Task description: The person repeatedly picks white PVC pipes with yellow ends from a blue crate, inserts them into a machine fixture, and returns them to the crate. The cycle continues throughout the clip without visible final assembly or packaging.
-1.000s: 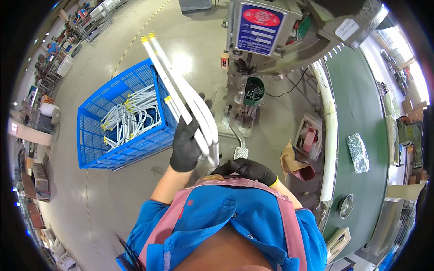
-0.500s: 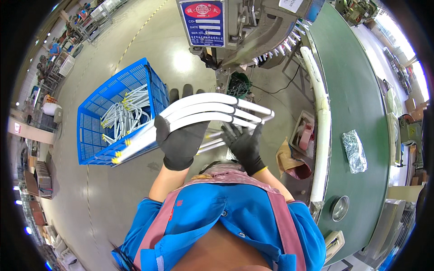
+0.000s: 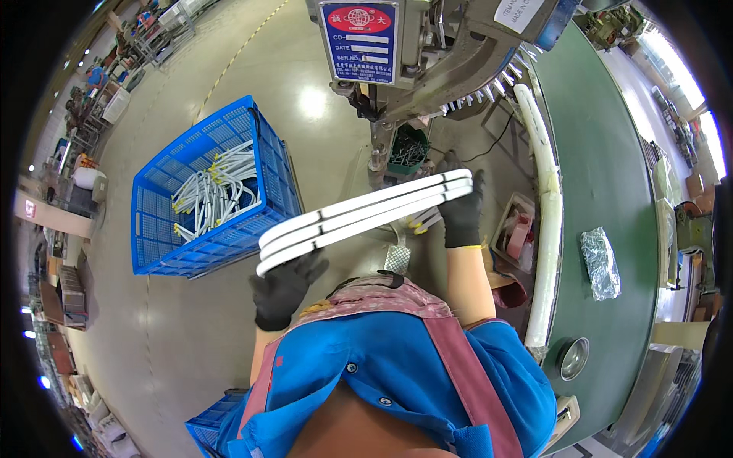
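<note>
shirt (image 3: pixel 313 362): blue, light buttons (image 3: pixel 351 368) | apron straps (image 3: pixel 467 362): pink | fingers (image 3: pixel 311 269): black gloves (image 3: pixel 462 223), yellow right cuff edge (image 3: pixel 463 246)

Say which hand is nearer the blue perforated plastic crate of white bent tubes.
Left. The black-gloved left hand is just below the right end of the crate; the black-gloved right hand lies well to its right.

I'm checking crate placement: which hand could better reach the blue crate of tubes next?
Probably left: the left hand is nearer the crate; the right hand holds the far end of the white tubes.
</note>
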Available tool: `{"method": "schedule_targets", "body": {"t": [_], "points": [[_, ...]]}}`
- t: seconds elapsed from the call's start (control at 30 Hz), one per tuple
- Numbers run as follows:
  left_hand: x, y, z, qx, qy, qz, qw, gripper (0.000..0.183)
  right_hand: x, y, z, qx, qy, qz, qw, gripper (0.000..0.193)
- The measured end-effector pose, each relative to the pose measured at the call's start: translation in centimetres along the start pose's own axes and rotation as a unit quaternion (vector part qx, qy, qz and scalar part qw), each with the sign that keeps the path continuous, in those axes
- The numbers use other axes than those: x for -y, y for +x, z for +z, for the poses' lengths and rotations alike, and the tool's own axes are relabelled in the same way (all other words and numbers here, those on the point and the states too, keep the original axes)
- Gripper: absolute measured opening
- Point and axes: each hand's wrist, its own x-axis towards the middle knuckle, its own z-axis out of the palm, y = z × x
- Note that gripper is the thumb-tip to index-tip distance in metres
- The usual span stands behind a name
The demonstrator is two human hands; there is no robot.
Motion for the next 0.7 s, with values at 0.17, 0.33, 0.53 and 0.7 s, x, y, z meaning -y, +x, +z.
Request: {"method": "schedule_targets", "body": {"t": [0.17,0.33,0.53,0.7], "points": [[-3.3,-1.8,-0.3,-0.065,0.352,-0.267,0.895,0.058,-9.6,-3.4,0.9,0.097,-0.009,0.159,0.982,0.041],[-2.1,4.1,-2.5,-0.12,0.661,-0.024,0.74,0.033,-16.5,-8.1,-2.2,0.102,-0.009,0.39,0.915,0.031],[0.8,10.1,-6.0,0.162,0.434,-0.392,0.795,0.043,-15.8,-11.7,-1.5,0.22,-0.446,0.312,0.81,0.024],[0.2,8.0,-5.6,0.058,0.288,-0.393,0.871,0.041,-14.1,-12.2,1.8,0.451,-0.706,0.264,0.478,0.032]]}}
